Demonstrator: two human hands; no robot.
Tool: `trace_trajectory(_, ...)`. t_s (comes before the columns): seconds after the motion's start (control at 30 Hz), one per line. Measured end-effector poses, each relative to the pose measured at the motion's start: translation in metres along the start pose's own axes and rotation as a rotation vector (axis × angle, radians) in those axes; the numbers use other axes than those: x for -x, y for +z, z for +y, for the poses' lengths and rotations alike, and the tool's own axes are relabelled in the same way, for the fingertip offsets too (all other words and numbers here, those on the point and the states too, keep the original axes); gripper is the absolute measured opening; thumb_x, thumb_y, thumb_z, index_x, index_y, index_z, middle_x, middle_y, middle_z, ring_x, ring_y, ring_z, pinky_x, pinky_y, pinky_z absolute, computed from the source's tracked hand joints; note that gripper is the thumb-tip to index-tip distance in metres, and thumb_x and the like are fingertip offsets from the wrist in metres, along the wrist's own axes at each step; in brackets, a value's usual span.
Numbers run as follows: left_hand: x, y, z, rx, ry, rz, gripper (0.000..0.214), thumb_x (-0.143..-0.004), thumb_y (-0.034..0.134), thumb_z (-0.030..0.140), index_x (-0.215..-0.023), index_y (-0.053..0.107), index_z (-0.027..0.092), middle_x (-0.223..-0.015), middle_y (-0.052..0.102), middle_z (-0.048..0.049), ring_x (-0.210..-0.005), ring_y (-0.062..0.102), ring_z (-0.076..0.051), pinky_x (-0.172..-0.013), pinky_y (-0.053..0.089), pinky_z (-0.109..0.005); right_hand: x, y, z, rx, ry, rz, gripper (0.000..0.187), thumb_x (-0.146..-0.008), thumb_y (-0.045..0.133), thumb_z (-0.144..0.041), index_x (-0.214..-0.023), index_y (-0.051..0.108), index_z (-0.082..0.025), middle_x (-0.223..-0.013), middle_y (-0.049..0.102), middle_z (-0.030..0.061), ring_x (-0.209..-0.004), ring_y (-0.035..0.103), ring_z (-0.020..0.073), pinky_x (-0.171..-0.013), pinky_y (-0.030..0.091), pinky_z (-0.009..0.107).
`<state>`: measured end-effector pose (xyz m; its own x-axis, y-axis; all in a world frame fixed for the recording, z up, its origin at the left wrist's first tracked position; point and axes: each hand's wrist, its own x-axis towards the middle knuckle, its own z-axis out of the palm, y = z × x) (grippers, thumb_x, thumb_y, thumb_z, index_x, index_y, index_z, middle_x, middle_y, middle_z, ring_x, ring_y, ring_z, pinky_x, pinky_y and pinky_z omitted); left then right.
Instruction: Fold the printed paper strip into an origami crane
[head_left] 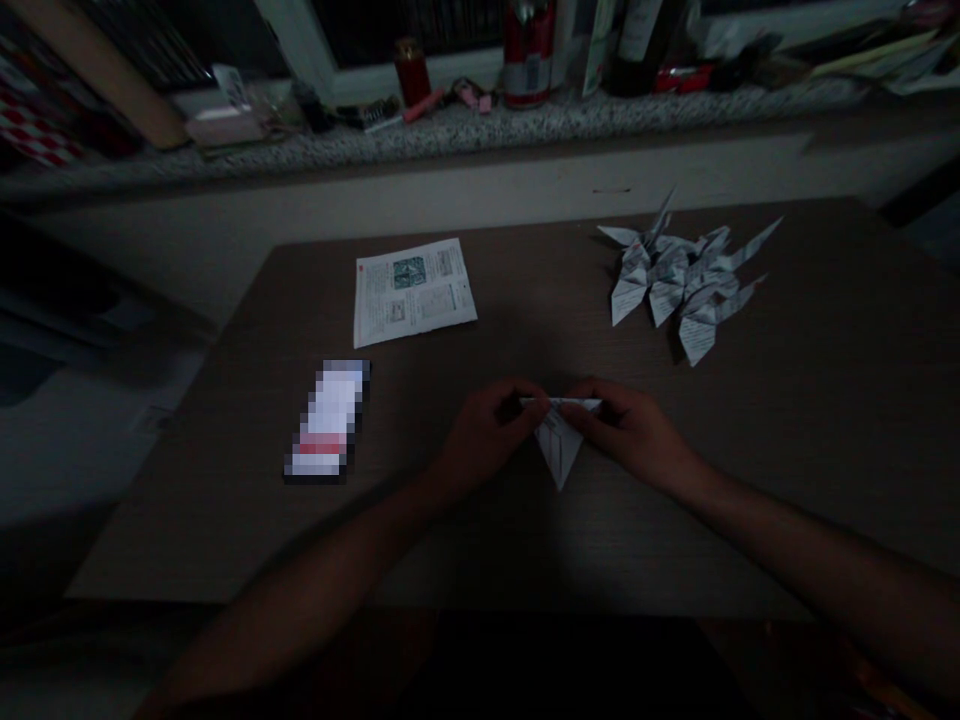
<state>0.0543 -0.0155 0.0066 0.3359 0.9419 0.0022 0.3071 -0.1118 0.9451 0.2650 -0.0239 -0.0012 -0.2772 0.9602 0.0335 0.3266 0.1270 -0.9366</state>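
A small printed sheet, folded into a triangle of paper (559,452), is held over the table with its point toward me and its straight edge away. My left hand (501,425) pinches its upper left corner, thumb on top and fingers behind. On the upper right corner, my right hand (626,425) grips in the same manner, its thumb close to the left one near the middle of the edge. The fingertips behind the paper are hidden. Several folded paper cranes (694,270) stand in a cluster at the far right of the table.
A printed sheet (420,295) lies toward the back of the brown table (247,540). Left of my hands rests a phone (328,420) with a blurred, lit screen. Behind the table runs a speckled stone sill (465,130) crowded with a red can (528,55), a dark bottle (637,45) and small items.
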Motion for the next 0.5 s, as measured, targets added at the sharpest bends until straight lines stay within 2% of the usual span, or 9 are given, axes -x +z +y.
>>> trace_trajectory(0.17, 0.001, 0.003, 0.0005, -0.009, -0.003, 0.026, 0.021, -0.093, 0.068, 0.038, -0.095, 0.072, 0.017, -0.086, 0.071, -0.0011, -0.075, 0.063, -0.015, -0.069, 0.047, -0.025, -0.0003, 0.0026, -0.0011, -0.005, -0.038, 0.013, 0.02, -0.095, 0.063, -0.04, -0.092, 0.071, -0.022, -0.08, 0.071, 0.0015, -0.068, 0.061, 0.0165, -0.059, 0.045, 0.028)
trace_trajectory(0.5, 0.0022, 0.0036, 0.0039, -0.052, 0.024, -0.007, 0.02, -0.095, 0.065, 0.038, -0.096, 0.071, 0.019, -0.094, 0.074, -0.0019, -0.086, 0.067, -0.017, -0.079, 0.05, -0.027, 0.0013, 0.0012, -0.0036, 0.005, -0.065, -0.015, 0.017, -0.096, 0.064, -0.036, -0.09, 0.07, -0.022, -0.081, 0.071, 0.0013, -0.075, 0.065, 0.0171, -0.067, 0.047, 0.028)
